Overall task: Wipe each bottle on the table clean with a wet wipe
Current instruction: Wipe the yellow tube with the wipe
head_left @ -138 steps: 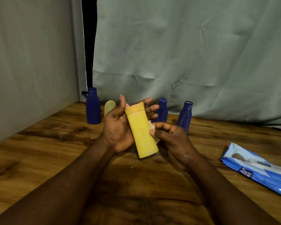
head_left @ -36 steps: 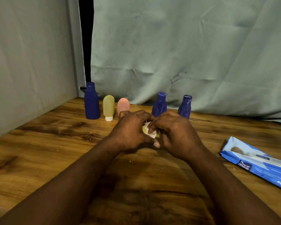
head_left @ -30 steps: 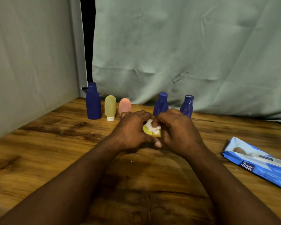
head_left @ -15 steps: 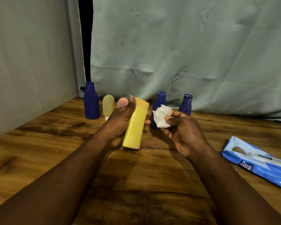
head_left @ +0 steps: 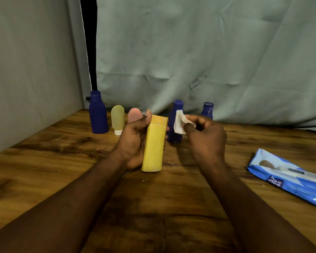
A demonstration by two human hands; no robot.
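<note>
Since the scrubbing, hands parted: left hand (head_left: pixel 133 141) grips yellow bottle (head_left: pixel 154 145), right hand (head_left: pixel 205 137) pinches wet wipe (head_left: pixel 179 123).

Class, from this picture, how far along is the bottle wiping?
Done: nothing shows for certain. In hand: the left hand holds the yellow bottle; the right hand pinches the wipe, apart from it. Left: five bottles stand behind; wiped or not, I cannot tell.

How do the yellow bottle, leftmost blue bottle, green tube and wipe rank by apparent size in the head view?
Yellow bottle, held nearer the camera
leftmost blue bottle
then green tube and wipe, too alike to rank
</note>
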